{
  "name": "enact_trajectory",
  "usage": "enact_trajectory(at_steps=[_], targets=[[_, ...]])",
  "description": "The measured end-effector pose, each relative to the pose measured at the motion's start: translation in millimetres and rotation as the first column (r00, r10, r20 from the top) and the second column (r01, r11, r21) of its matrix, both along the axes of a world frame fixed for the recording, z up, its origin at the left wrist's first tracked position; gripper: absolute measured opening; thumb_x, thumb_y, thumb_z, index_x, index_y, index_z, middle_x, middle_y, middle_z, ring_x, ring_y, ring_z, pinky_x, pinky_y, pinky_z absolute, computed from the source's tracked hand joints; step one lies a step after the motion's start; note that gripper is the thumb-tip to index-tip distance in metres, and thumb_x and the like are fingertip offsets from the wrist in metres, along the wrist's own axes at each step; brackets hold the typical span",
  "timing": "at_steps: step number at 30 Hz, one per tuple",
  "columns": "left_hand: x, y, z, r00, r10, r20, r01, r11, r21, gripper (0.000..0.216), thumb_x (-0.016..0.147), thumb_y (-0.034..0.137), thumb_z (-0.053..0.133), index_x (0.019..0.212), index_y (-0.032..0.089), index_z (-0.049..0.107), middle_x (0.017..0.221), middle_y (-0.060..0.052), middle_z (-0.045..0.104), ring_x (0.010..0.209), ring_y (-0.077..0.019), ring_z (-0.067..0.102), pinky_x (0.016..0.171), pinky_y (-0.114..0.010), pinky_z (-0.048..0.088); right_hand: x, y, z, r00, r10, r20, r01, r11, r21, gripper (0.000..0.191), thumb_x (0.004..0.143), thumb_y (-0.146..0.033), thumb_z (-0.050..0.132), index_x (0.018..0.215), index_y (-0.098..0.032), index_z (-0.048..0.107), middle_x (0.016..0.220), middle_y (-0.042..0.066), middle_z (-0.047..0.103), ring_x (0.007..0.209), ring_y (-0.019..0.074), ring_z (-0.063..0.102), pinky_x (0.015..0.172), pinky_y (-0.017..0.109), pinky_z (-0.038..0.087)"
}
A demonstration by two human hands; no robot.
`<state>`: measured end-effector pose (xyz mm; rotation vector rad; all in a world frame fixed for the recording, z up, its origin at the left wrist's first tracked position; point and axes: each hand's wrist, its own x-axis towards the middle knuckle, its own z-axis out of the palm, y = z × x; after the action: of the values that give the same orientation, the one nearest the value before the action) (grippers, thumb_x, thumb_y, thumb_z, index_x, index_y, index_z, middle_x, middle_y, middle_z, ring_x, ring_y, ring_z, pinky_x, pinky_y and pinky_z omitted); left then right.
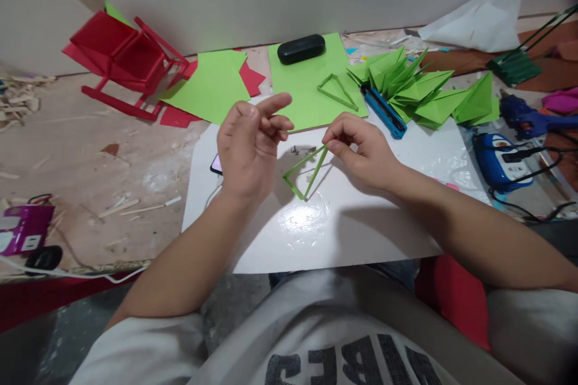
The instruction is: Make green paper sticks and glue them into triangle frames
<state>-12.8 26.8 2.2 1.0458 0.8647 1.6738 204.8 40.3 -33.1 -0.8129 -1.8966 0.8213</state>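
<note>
Pinched at one corner by my right hand [356,147] is a triangular frame of thin green paper strips [311,174], held over the white board [289,246]. My left hand [253,147] is raised beside it, fingers apart and partly stretched, with nothing visible in it. A phone [217,164] is mostly hidden behind that hand. Beyond my hands, a second green paper frame [336,94] lies on a green sheet [311,81]. A blue utility knife [383,111] rests against a bunch of folded green paper pieces [406,84].
A red model rocking chair [120,63] stands at the back left, near red paper scraps [251,78]. A black case [301,49] sits on the green sheet. On the right are a blue glue gun [528,115] and a blue-white power socket [501,162]; a purple socket [29,228] is left.
</note>
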Motion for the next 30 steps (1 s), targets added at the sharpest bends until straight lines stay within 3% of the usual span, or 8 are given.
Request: enact_trajectory(at_steps=[2,5,10,15,19,25,30], targets=[[1,-4,3.1,0.996,-0.084,-0.015,0.082,0.990,-0.114,0.057,0.102,0.063,0.077,0.076,0.025,0.043,0.087,-0.002,0.079,0.073,-0.0156,0.068,0.067,-0.030,0.051,0,0,0.0,1.000,-0.004,0.002,0.004,1.000,0.002,0.014,0.108,-0.030,0.070,0.097,-0.022,0.071,0.098,0.004,0.070,0.083,0.0188,0.058,0.074,0.035,0.043],[-2,-5,4.8,0.983,-0.171,-0.066,0.153,0.963,-0.222,0.058,0.105,0.064,0.072,0.074,0.026,0.042,0.059,0.003,0.057,0.056,-0.0145,0.057,0.059,-0.030,0.048,0,0,-0.1,1.000,-0.003,-0.002,0.003,1.000,0.016,0.020,0.110,-0.037,0.070,0.097,-0.022,0.071,0.097,0.005,0.070,0.084,0.0192,0.059,0.075,0.035,0.043],[-7,0,-3.3,0.931,-0.210,-0.298,0.168,0.972,-0.162,0.055,0.099,0.067,0.081,0.076,0.027,0.052,0.054,0.008,0.038,0.047,-0.0114,0.037,0.049,-0.030,0.034,0,-1,1.5,1.000,0.010,-0.017,-0.009,0.999,0.040,0.022,0.111,-0.040,0.070,0.097,-0.023,0.072,0.097,0.005,0.071,0.083,0.0194,0.059,0.074,0.036,0.043],[-6,-8,-7.7,0.751,-0.194,-0.631,0.167,0.981,-0.103,0.040,0.082,0.057,0.100,0.092,0.026,0.077,0.054,0.010,0.035,0.049,-0.0110,0.030,0.051,-0.032,0.022,0,-2,4.1,1.000,0.006,-0.011,-0.005,0.999,0.037,0.021,0.111,-0.040,0.070,0.098,-0.023,0.071,0.095,0.004,0.069,0.084,0.0199,0.059,0.074,0.036,0.044],[-6,-15,-5.5,0.646,-0.120,-0.754,0.150,0.988,-0.029,0.025,0.091,0.050,0.093,0.091,0.026,0.084,0.052,0.008,0.040,0.050,-0.0126,0.034,0.055,-0.033,0.024,0,-2,3.5,1.000,0.007,-0.014,-0.007,0.999,0.052,0.016,0.109,-0.034,0.071,0.098,-0.023,0.072,0.096,0.004,0.069,0.083,0.0193,0.058,0.073,0.035,0.043],[-8,-13,-4.4,0.626,-0.058,-0.778,0.132,0.991,0.032,0.029,0.096,0.051,0.087,0.086,0.025,0.080,0.054,0.006,0.047,0.050,-0.0127,0.036,0.054,-0.033,0.024,0,-1,1.1,1.000,0.009,-0.022,-0.008,0.997,0.074,0.017,0.109,-0.033,0.070,0.096,-0.022,0.071,0.094,0.003,0.068,0.083,0.0189,0.058,0.074,0.035,0.043],[-7,-10,-6.3,0.728,-0.128,-0.673,0.168,0.986,-0.005,0.045,0.101,0.067,0.078,0.088,0.025,0.069,0.066,0.002,0.055,0.057,-0.0147,0.042,0.053,-0.033,0.032,-1,-2,1.9,1.000,0.009,-0.014,-0.008,0.998,0.056,0.019,0.111,-0.036,0.069,0.098,-0.023,0.071,0.096,0.004,0.069,0.083,0.0193,0.057,0.074,0.036,0.043]])
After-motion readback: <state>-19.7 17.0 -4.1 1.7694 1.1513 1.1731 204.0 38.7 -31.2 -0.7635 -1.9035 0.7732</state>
